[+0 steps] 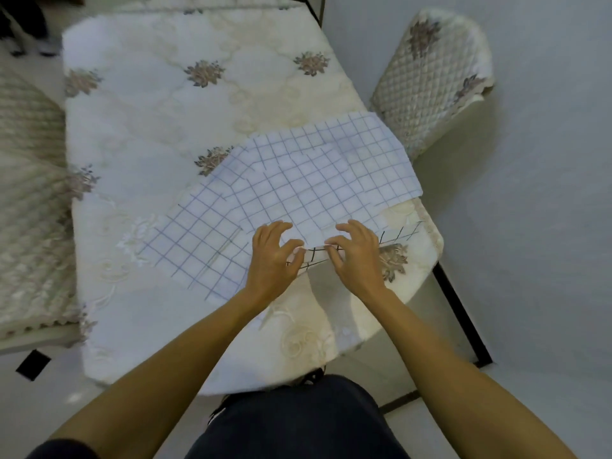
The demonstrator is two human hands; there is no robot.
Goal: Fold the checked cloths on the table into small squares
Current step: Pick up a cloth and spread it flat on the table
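- While both hands work its near edge, the checked cloth [298, 180] lies on the right half of the table [149, 111], on top of the quilted floral table cover.
- Left hand [271, 256]: fingers curled on top of the cloth, thumb tucked under the near edge, gripping the top layer.
- Right hand [356, 256]: same grip, fingers bent over the edge, thumb and forefinger pinching it. The two hands are close together, thumbs nearly meeting.
- The cloth is layered: the upper sheet sits skewed over a lower sheet, so the grid lines don't line up.
- A darker-lined layer [397, 235] shows under the pinched edge, between and to the right of the hands. I can't tell whether it's a separate cloth or the same one.
- Surroundings: a right chair [430, 77] with a quilted cover is just beside the cloth's far-right corner, and a left chair [26, 193] is well apart from the cloth.
- The person's dark trousers [298, 419] are against the near table edge. A dark floor strip [463, 316] runs along the right.
- Nothing lies on the cloth except the hands.
- Orientation: the long axis runs diagonally from near-left to far-right. The far-right side reaches the table's right edge, and the pinched edge faces the person.
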